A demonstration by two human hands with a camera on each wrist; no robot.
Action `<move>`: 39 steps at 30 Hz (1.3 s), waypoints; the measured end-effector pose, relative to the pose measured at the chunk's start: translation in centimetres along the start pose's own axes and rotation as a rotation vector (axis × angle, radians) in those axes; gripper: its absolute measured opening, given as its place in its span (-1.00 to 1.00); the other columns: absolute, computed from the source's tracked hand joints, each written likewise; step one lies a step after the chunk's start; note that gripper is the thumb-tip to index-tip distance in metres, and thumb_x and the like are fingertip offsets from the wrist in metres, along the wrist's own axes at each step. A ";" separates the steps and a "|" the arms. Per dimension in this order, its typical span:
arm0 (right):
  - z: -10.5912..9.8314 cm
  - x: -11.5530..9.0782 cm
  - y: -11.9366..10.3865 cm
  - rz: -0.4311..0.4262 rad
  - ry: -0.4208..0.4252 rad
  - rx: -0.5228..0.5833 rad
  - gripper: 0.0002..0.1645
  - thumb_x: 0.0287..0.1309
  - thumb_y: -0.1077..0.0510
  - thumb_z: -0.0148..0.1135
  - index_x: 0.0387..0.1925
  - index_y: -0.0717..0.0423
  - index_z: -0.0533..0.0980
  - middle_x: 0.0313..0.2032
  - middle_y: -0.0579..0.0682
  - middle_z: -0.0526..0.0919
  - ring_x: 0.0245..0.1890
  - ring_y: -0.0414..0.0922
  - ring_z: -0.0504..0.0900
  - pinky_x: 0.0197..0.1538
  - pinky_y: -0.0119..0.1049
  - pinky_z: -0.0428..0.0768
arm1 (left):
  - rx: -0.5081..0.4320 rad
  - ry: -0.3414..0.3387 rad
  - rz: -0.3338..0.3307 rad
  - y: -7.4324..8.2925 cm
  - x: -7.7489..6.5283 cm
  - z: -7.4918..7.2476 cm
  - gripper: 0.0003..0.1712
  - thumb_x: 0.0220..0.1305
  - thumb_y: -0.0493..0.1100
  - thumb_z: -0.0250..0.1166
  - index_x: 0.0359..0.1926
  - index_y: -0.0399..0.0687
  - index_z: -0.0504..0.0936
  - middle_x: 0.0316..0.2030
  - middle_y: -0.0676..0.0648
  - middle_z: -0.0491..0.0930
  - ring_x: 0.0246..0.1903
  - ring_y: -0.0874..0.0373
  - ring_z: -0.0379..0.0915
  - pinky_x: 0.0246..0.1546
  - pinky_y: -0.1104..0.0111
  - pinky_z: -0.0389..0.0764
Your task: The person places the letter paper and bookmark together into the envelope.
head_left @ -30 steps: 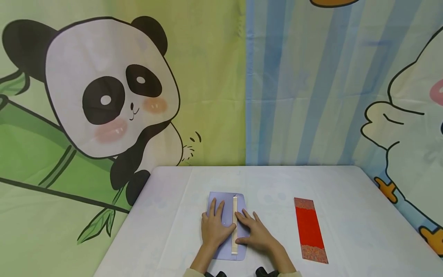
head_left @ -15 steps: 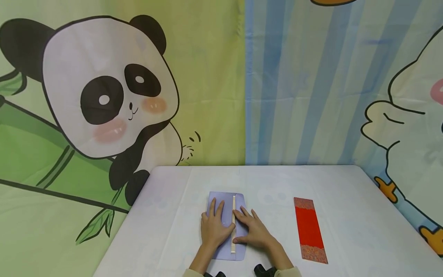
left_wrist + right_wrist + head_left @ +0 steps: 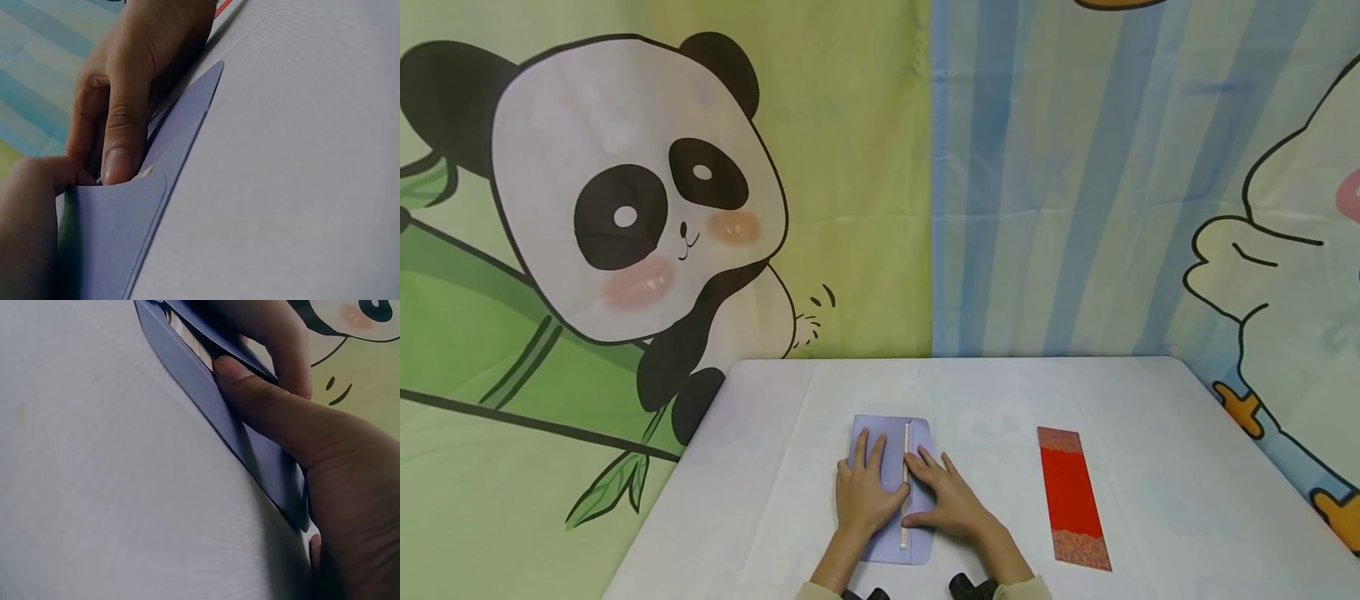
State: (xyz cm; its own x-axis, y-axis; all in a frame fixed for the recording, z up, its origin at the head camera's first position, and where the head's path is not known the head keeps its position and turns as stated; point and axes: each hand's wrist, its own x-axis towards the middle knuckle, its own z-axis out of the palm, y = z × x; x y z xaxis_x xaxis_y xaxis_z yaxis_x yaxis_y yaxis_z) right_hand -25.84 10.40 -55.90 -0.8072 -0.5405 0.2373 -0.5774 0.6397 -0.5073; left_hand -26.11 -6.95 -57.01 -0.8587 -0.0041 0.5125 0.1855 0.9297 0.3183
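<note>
A lavender paper envelope (image 3: 891,446) lies upright to me on the white table, its flap side to the right. A pale, layered papery insert (image 3: 904,535) shows as a thin strip along the opening, mostly hidden inside the pocket. My left hand (image 3: 867,500) rests on the envelope with fingers spread, thumb at the lip of the opening. From the right, my right hand (image 3: 951,500) touches the strip's edge with forefinger and thumb set apart. In the right wrist view the right thumb (image 3: 234,370) presses at the insert (image 3: 187,340) inside the gaping opening.
Right of the envelope lies a flat red rectangular piece (image 3: 1070,492) with patterned ends. Dark wrist-worn devices (image 3: 973,588) show at the bottom edge. Behind the white table (image 3: 985,392) hangs a curtain (image 3: 850,167) with cartoon animals.
The insert has slid left into the envelope, and its visible strip has grown narrower. My right hand has shifted slightly left with it; the left hand has stayed in place.
</note>
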 end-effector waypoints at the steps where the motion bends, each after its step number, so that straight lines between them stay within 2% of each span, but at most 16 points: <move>1: 0.0 0.0 0.0 0.001 -0.001 0.004 0.17 -0.29 -0.40 0.23 0.33 0.03 0.09 0.32 -0.05 0.14 0.34 -0.03 -0.01 0.28 0.08 -0.16 | 0.002 -0.002 -0.001 0.0 0.0 0.0 -0.04 -0.32 0.33 0.23 0.23 0.14 0.33 0.30 -0.10 0.14 -0.41 0.03 0.19 -0.37 0.27 0.25; 5: -0.1 -0.1 -0.1 0.044 -0.003 0.045 0.20 -0.31 -0.41 0.24 0.35 -0.05 0.02 0.34 0.02 0.08 0.33 0.10 -0.03 0.25 0.14 -0.08 | 0.014 -0.008 -0.006 0.0 0.0 0.0 -0.03 -0.32 0.35 0.22 0.24 0.15 0.32 0.30 -0.08 0.14 -0.39 0.02 0.19 -0.36 0.28 0.25; 7: -0.2 -0.2 -0.1 0.047 -0.007 0.052 0.20 -0.31 -0.41 0.24 0.36 -0.10 0.00 0.35 0.02 0.06 0.33 0.09 -0.02 0.25 0.14 -0.09 | 0.014 -0.004 -0.003 0.0 0.0 0.0 -0.03 -0.32 0.35 0.23 0.23 0.15 0.32 0.30 -0.09 0.15 -0.39 0.02 0.19 -0.37 0.28 0.25; 12: -0.2 -0.2 0.2 -0.021 -0.003 0.036 0.15 -0.30 -0.38 0.26 0.34 -0.08 0.06 0.32 -0.10 0.13 0.34 -0.05 -0.01 0.28 0.08 -0.19 | 0.014 0.010 0.005 0.1 -0.1 0.1 -0.04 -0.30 0.35 0.23 0.22 0.14 0.33 0.29 -0.09 0.16 -0.37 -0.01 0.21 -0.35 0.25 0.28; 14: -0.2 -0.2 0.2 -0.041 0.004 0.023 0.14 -0.31 -0.37 0.26 0.33 -0.07 0.09 0.31 -0.12 0.16 0.34 -0.05 0.00 0.28 0.09 -0.18 | 0.012 0.014 0.005 0.1 -0.1 0.1 -0.05 -0.30 0.36 0.23 0.22 0.15 0.34 0.29 -0.09 0.16 -0.36 -0.02 0.22 -0.33 0.23 0.29; 31: 0.0 -0.1 -0.2 -0.037 0.011 -0.010 0.14 -0.32 -0.38 0.26 0.32 -0.04 0.12 0.31 -0.07 0.17 0.33 -0.03 0.04 0.28 0.06 -0.13 | 0.014 -0.010 -0.016 0.0 -0.1 -0.1 -0.05 -0.31 0.37 0.24 0.21 0.16 0.35 0.29 -0.08 0.16 -0.35 -0.03 0.23 -0.31 0.22 0.30; 39: 0.0 -0.1 -0.1 -0.061 0.031 -0.034 0.16 -0.34 -0.40 0.25 0.32 -0.02 0.13 0.30 -0.02 0.20 0.31 0.03 0.09 0.25 0.12 -0.08 | 0.005 -0.009 -0.007 -0.1 0.1 0.1 -0.06 -0.32 0.35 0.23 0.20 0.15 0.38 0.29 -0.09 0.18 -0.35 -0.04 0.25 -0.21 0.18 0.29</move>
State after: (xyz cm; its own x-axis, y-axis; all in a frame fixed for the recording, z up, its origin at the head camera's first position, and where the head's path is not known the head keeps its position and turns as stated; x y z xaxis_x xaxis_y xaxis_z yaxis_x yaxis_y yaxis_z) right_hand -25.74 10.38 -55.85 -0.7738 -0.5617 0.2929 -0.6288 0.6247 -0.4630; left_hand -26.21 -6.99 -57.08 -0.8642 -0.0072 0.5031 0.1774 0.9313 0.3180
